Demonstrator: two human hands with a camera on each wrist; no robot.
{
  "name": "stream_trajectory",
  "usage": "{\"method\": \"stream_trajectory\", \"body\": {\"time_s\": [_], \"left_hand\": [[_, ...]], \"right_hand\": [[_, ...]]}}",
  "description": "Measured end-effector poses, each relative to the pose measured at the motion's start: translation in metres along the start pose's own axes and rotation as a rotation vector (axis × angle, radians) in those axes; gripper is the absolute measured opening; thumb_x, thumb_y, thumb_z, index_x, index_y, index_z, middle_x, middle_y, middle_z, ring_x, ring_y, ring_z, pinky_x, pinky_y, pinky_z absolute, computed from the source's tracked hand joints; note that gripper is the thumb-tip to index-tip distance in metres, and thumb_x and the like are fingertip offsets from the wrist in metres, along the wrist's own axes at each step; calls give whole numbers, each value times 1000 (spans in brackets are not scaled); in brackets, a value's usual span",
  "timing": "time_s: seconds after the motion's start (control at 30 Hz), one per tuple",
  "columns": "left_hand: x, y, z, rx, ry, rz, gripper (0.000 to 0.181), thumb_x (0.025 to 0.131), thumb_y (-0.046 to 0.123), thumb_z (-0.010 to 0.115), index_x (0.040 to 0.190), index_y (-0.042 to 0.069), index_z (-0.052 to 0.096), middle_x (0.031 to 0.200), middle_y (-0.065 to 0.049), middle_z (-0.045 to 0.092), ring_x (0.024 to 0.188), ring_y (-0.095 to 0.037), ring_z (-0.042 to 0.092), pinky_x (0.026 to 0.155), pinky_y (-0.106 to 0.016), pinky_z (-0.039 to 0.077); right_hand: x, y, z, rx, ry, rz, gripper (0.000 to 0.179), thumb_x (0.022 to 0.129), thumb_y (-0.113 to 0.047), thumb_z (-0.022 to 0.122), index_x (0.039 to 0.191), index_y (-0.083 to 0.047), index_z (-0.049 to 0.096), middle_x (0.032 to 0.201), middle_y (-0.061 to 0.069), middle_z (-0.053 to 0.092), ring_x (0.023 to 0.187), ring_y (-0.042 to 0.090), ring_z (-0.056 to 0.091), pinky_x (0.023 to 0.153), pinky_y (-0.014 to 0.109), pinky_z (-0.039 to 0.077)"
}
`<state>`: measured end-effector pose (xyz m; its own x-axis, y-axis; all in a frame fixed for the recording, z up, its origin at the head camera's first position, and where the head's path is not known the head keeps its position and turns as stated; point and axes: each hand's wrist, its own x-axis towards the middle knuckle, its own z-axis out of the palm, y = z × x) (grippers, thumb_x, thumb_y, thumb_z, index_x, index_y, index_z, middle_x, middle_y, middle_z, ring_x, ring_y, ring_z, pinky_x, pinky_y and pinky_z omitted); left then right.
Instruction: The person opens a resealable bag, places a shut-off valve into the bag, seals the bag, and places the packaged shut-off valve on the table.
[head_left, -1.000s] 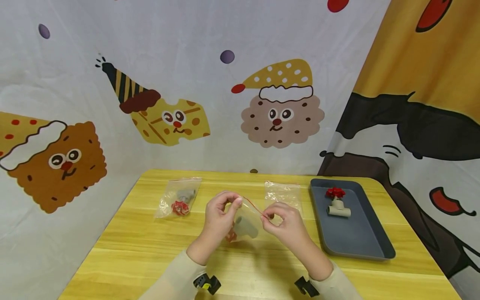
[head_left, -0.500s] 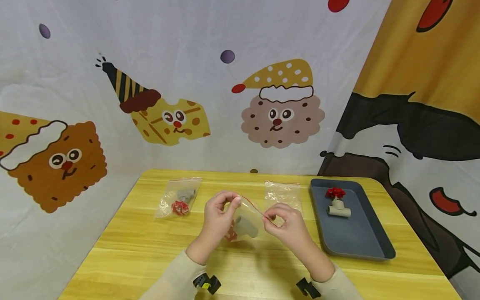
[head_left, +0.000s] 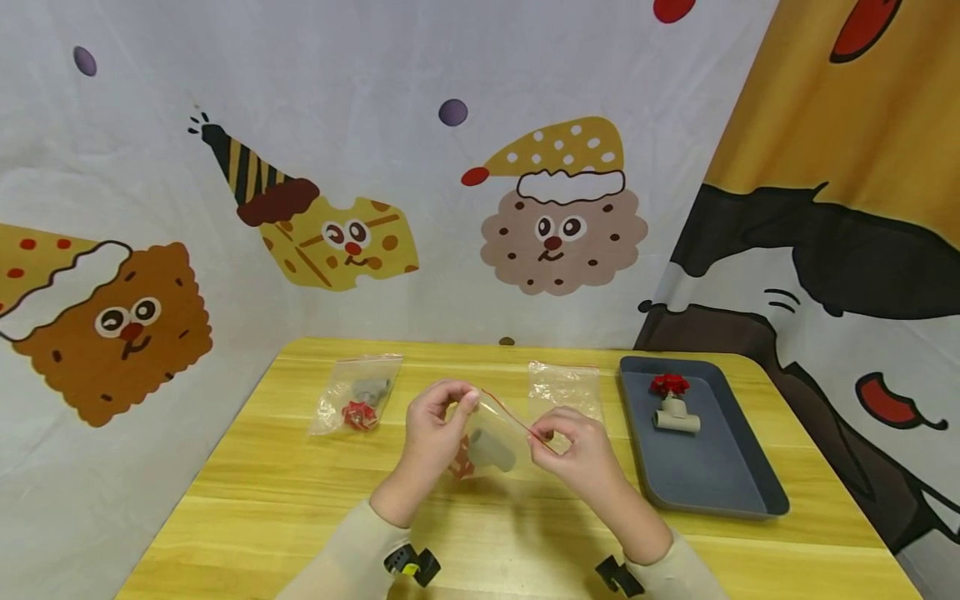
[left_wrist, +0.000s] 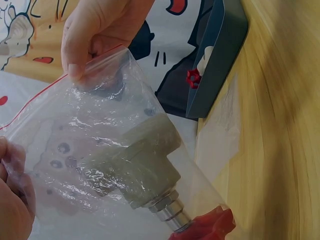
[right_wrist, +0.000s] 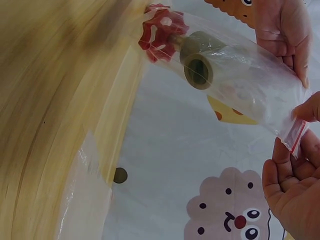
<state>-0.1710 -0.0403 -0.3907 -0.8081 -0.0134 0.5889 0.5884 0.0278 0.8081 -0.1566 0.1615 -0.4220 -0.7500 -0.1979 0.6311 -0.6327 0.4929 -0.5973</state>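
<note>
**My right hand (head_left: 576,448) has edged outward a little since a second ago; my left hand (head_left: 437,427) has barely shifted**

Both my hands are pinching one clear bag (head_left: 504,417) by its red-striped top edge, thumb against finger, one hand near each end. The edge runs slanting between my two grips, lower at the right. Low in this bag, towards my left side, hangs one valve (left_wrist: 150,160): grey tee body, metal neck, red handwheel (left_wrist: 207,225). I can't tell whether the bag's bottom touches the table (head_left: 300,508).

Two sleeves (head_left: 348,550) reach in, each with one dark wrist mount (head_left: 412,565) at the cuff.

To my right stands one grey tray (head_left: 723,475); in its far half lies a second valve (head_left: 674,408), red wheel pointing away from me. Just left of the tray, beyond my right hand, a second bag (head_left: 565,385) lies flat. At the far left lies a third bag (head_left: 330,407), around a third valve (head_left: 366,400). Three bags, then, and three valves.

Behind the table hangs a white cloth (head_left: 420,50) printed with three hatted snack characters.
</note>
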Motion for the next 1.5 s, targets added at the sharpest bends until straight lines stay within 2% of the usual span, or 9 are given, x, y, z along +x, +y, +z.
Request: {"method": "stream_trajectory", "body": {"time_s": [0.37, 0.63, 0.8, 0.97, 1.03, 1.23, 1.33, 1.5], "left_hand": [[1, -1, -2, -2, 5, 4, 5, 85, -7, 63, 83, -12, 63, 76, -22, 63, 70, -9, 58, 72, -22, 54], [2, 0, -3, -12, 5, -3, 10, 86, -4, 63, 84, -13, 63, 77, -22, 63, 70, -7, 57, 72, -22, 53], [2, 1, -3, -16, 0, 1, 6, 86, -7, 63, 84, -13, 64, 77, -23, 63, 70, -8, 57, 72, -21, 53], [3, -2, -4, -24, -2, 34, 5, 86, -10, 61, 83, -12, 64, 75, -23, 62, 71, -10, 59, 71, -20, 53], [2, -8, -4, -27, 5, 42, 4, 85, -10, 61, 83, -12, 64, 75, -23, 62, 71, -9, 59, 71, -20, 53], [1, -27, -4, -44, 27, 5, 5, 86, -5, 63, 86, -10, 66, 78, -21, 64, 72, -7, 59, 72, -21, 53], [1, -28, -5, -52, 37, -9, 6, 86, -2, 64, 87, -8, 67, 79, -21, 64, 72, -6, 59, 71, -21, 54], [2, -25, -6, -64, 48, -15, 6, 86, -4, 64, 86, -9, 66, 79, -22, 63, 71, -6, 60, 70, -21, 54]], "right_hand": [[-2, 3, 1, -8, -17, 18, 24, 70, 2, 74, 72, -21, 68, 74, -14, 62, 69, 5, 54, 62, 18, 48], [-3, 3, 1, -11, 2, 5, 29, 67, 6, 76, 71, -21, 67, 72, -11, 62, 67, 8, 55, 64, 11, 44], [-1, -9, -2, -4, 19, -14, 27, 64, 12, 76, 69, -13, 67, 69, -3, 63, 64, 14, 55, 64, 6, 40], [4, -28, -9, 6, 10, -3, 24, 63, 15, 74, 67, -7, 66, 68, 1, 63, 63, 17, 56, 62, 8, 41], [4, -30, -10, 4, 9, 1, 24, 63, 15, 73, 67, -7, 66, 68, 1, 63, 63, 17, 56, 63, 8, 42], [-5, -6, -4, -6, 11, 8, 25, 65, 11, 75, 68, -12, 67, 70, -4, 63, 65, 12, 55, 63, 9, 42], [-9, 4, -4, -1, -10, 10, 23, 68, 6, 75, 70, -15, 68, 72, -9, 63, 67, 7, 54, 63, 12, 44], [-11, 7, -6, -7, -29, 23, 20, 70, 3, 74, 71, -16, 68, 74, -11, 62, 69, 6, 54, 62, 15, 46]]}}
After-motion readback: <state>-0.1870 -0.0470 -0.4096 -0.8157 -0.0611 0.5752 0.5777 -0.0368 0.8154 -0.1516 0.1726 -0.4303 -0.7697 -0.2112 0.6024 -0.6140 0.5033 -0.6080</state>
